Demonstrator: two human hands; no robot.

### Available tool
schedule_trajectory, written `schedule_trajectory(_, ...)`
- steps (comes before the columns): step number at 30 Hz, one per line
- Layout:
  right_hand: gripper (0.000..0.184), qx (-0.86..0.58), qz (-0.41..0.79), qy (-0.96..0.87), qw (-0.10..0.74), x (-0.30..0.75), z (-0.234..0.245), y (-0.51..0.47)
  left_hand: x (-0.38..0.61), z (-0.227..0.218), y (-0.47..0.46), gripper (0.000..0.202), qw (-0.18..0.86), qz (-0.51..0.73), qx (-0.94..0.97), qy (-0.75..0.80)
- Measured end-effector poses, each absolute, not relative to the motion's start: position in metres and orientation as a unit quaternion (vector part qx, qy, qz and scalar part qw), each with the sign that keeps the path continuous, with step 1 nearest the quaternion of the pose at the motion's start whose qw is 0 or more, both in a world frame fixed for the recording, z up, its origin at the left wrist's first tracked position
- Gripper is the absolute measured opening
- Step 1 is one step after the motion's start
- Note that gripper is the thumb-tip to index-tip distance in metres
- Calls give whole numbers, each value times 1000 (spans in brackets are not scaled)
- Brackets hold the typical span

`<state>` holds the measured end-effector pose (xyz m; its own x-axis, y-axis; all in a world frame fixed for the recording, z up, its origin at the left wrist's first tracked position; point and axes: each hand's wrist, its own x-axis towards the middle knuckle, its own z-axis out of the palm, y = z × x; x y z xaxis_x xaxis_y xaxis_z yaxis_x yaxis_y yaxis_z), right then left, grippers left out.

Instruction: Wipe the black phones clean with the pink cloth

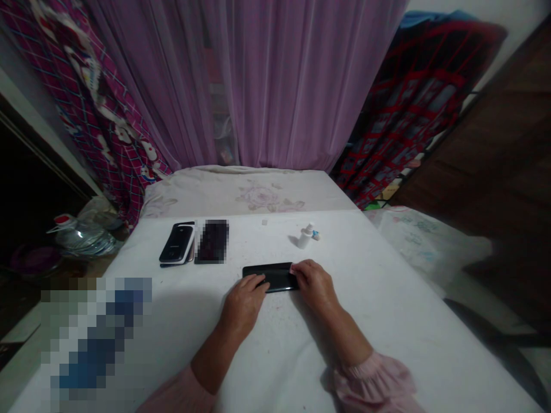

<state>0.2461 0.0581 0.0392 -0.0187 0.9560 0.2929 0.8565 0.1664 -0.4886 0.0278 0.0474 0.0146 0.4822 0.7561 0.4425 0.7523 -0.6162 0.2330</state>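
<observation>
A black smartphone (278, 276) with a glossy upper face lies lengthwise across the white cloth. My left hand (246, 299) holds its left end, fingers over the top and thumb by the near edge. At the phone's right end, my right hand (316, 284) is closed in a pinch, with a small pink piece (293, 268) at the fingertips touching the surface. What that piece is, I cannot make out. Beyond the right hand stands a small white spray bottle (306, 236), beside a little blue-and-white item (317, 235).
Stacked phones (177, 243) lie at the left, next to a pixelated dark phone-like slab (212, 242). A small pale square (264, 222) rests farther back. Purple curtains (284, 86) hang behind the white-covered table (387, 321). A large water bottle (84, 236) stands off its left side.
</observation>
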Motion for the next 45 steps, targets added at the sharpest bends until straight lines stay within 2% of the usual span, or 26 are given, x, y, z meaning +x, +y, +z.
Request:
schedule_trajectory(2, 21, -637, 82, -703, 305, 242, 34, 59, 25, 15, 48, 29, 5, 274, 850, 449)
schedule_trajectory(8, 23, -623, 77, -703, 335, 242, 20, 59, 14, 8, 55, 52, -25, 280, 824, 492)
schedule_trajectory(14, 23, -639, 42, -700, 318, 242, 23, 77, 17, 17, 51, 49, 5, 267, 822, 504)
schedule_trajectory(23, 21, -574, 61, -767, 280, 202, 27, 78, 19, 21, 50, 47, 23, 276, 815, 508)
schedule_trajectory(31, 23, -639, 20, -715, 283, 241, 24, 80, 18, 19, 51, 46, 23, 281, 817, 504)
schedule_trajectory(45, 17, -619, 57, -753, 216, 200, 39, 77, 18, 20, 50, 47, 24, 270, 822, 501)
